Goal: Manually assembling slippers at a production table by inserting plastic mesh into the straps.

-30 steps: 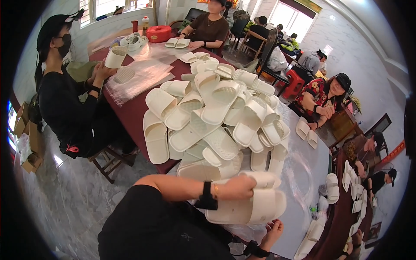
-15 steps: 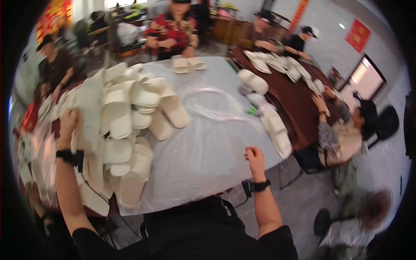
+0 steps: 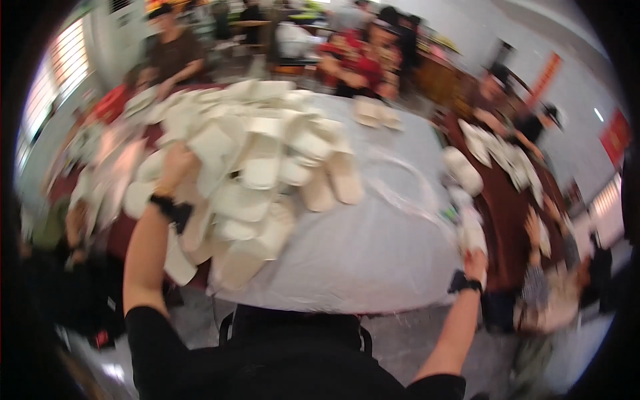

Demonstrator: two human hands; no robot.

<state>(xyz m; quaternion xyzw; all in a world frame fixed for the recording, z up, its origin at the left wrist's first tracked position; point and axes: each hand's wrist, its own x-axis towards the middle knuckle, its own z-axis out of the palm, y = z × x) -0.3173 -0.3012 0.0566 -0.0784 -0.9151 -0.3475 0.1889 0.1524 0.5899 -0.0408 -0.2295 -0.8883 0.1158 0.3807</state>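
My left hand (image 3: 180, 163) is closed at the left side of a large heap of cream slippers (image 3: 260, 163), with its fingers against the edge of a slipper (image 3: 215, 143); motion blur softens the grip. On the right edge of the plastic-covered table (image 3: 373, 267), my right hand (image 3: 475, 263) has its fingers closed at the near end of another cream slipper (image 3: 473, 233). Black straps circle both wrists. Beyond that slipper lies one more pale slipper (image 3: 462, 170), with clear wrapping beside it.
A loop of clear plastic (image 3: 407, 180) lies mid-table. A slipper pair (image 3: 377, 112) stands at the far edge, before a person in a red patterned shirt (image 3: 360, 63). On the right, co-workers sit around a brown table (image 3: 497, 220) bearing slippers. Another person (image 3: 175, 53) is at far left.
The view has swung left, so the scene shifts right. My right hand has moved from over the table's front to the slipper on the right edge. My left hand stays beside the heap.
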